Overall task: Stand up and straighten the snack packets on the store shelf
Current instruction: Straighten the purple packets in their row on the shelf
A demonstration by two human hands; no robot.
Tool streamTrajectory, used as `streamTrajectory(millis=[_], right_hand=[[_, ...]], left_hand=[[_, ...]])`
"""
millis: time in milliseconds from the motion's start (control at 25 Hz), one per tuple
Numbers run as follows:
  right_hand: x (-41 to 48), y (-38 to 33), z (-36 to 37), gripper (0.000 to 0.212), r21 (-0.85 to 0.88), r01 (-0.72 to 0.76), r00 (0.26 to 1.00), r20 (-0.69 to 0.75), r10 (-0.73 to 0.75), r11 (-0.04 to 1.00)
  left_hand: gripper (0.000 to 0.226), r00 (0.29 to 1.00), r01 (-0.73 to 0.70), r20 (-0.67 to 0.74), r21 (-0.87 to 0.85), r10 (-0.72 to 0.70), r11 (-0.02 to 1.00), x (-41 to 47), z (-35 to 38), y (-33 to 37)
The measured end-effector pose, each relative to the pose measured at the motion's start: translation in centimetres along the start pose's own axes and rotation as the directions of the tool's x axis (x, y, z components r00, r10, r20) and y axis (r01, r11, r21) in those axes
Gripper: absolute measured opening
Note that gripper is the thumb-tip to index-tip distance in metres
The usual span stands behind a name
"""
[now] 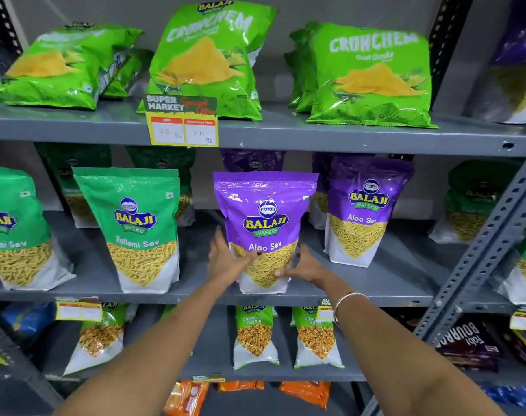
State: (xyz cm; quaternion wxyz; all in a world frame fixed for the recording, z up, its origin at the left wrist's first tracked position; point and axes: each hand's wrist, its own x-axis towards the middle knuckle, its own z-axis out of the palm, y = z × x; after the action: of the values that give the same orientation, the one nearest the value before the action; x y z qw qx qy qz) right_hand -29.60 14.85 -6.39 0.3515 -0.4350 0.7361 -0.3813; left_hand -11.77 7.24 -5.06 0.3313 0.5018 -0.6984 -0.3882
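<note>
A purple Aloo Sev packet [264, 217] stands upright at the front of the middle shelf [361, 292]. My left hand [228, 262] presses its lower left side and my right hand [303, 265] cups its lower right side. A second purple Aloo Sev packet [364, 208] stands upright to the right. Green Ratlami Sev packets [138, 226] stand to the left. On the top shelf, one green Crunchem bag [66, 64] lies tipped back at the left, another Crunchem bag [207, 55] leans in the middle, and a third Crunchem bag [373, 76] stands at the right.
A yellow price tag [182, 127] hangs from the top shelf edge. Chana Garam packets [254, 337] stand on the lower shelf, orange packets [303, 391] below. A slotted grey upright [490, 244] runs along the right, with dark packets [466, 343] beyond it.
</note>
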Motion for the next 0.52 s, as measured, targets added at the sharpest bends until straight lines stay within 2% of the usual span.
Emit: streamTrajectory(millis=[40, 80, 120, 160, 240, 320, 360, 400, 440, 480, 520], right_hand=[[-0.3, 0.5, -0.8, 0.107, -0.044, -0.026, 0.998, -0.053, 0.024, 0.999], [-0.6, 1.1, -1.9, 0.108, -0.099, -0.039, 0.992, -0.126, 0.026, 0.994], [-1.0, 1.8, -3.3, 0.106, -0.144, -0.051, 0.980, -0.197, 0.022, 0.988], [-1.5, 2.4, -4.9, 0.101, -0.164, -0.071, 0.966, -0.257, 0.027, 0.984], [-2.2, 3.6, -8.6, 0.089, -0.145, -0.123, 0.923, -0.381, 0.059, 0.982], [-2.0, 5.1, -12.5, 0.084, -0.088, -0.143, 0.874, -0.478, 0.084, 0.986], [-1.6, 6.0, -14.4, 0.085, -0.070, -0.140, 0.856, -0.510, 0.085, 0.988], [-0.9, 7.0, -16.1, 0.088, -0.054, -0.142, 0.847, -0.524, 0.093, 0.988], [-0.1, 7.9, -18.0, 0.089, -0.029, -0.129, 0.851, -0.516, 0.096, 0.991], [1.0, 8.8, -19.5, 0.082, 0.015, -0.102, 0.864, -0.494, 0.096, 0.995], [2.1, 9.6, -20.5, 0.066, 0.076, -0.061, 0.889, -0.450, 0.089, 0.995]], left_hand=[[0.106, 0.975, -0.134, -0.158, 0.127, 0.153, 0.983, -0.5, 0.2, 0.1], [0.098, 0.906, -0.259, -0.271, 0.254, 0.326, 0.932, -1.1, 0.6, 0.2], [0.091, 0.814, -0.374, -0.310, 0.367, 0.491, 0.852, -1.6, 1.3, 0.4], [0.084, 0.721, -0.474, -0.292, 0.454, 0.628, 0.755, -2.2, 2.2, 1.1], [0.072, 0.565, -0.633, -0.175, 0.534, 0.806, 0.560, -2.7, 5.3, 2.4], [0.067, 0.498, -0.738, -0.025, 0.511, 0.867, 0.440, -2.7, 8.9, 4.6], [0.068, 0.505, -0.769, 0.045, 0.478, 0.862, 0.425, -2.5, 11.0, 5.9], [0.069, 0.545, -0.770, 0.077, 0.439, 0.835, 0.463, -2.0, 13.1, 7.1], [0.074, 0.640, -0.735, 0.072, 0.350, 0.765, 0.581, -1.2, 15.5, 8.4], [0.082, 0.766, -0.634, 0.058, 0.231, 0.640, 0.738, -0.1, 17.5, 9.6], [0.092, 0.886, -0.464, 0.065, 0.110, 0.459, 0.879, 1.4, 19.3, 10.4]])
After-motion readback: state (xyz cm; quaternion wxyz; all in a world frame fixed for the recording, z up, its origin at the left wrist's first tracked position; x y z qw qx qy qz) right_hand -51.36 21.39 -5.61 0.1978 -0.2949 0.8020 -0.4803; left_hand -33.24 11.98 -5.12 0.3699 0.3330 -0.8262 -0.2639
